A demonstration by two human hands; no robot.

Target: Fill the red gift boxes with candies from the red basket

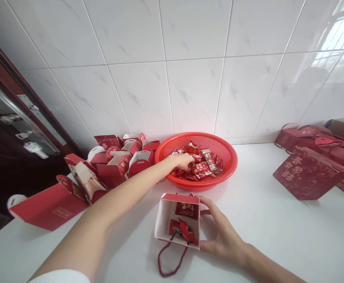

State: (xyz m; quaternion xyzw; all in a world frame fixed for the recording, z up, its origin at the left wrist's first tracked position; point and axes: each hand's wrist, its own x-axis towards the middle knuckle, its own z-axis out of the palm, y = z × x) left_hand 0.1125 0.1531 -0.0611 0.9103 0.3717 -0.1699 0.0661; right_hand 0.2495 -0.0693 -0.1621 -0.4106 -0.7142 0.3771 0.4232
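Observation:
My left hand (184,161) reaches into a red plastic colander (231,159), its fingers curled down among red-wrapped candies (199,168). Whatever those fingertips grip is hidden. On the near side of the colander, my right hand (219,232) grips the right side of an open red gift box (180,199), thumb at the near edge and fingers at the far edge. Inside the white-lined box lie a few red packets (188,231). A dark red cord handle (172,274) loops out toward me onto the white table.
At left, several open red boxes (113,173) stand against the tiled wall, with a longer red box (52,208) nearer me. A closed dark red box (307,173) and more boxes (331,135) are at right. A door handle (21,118) shows at far left.

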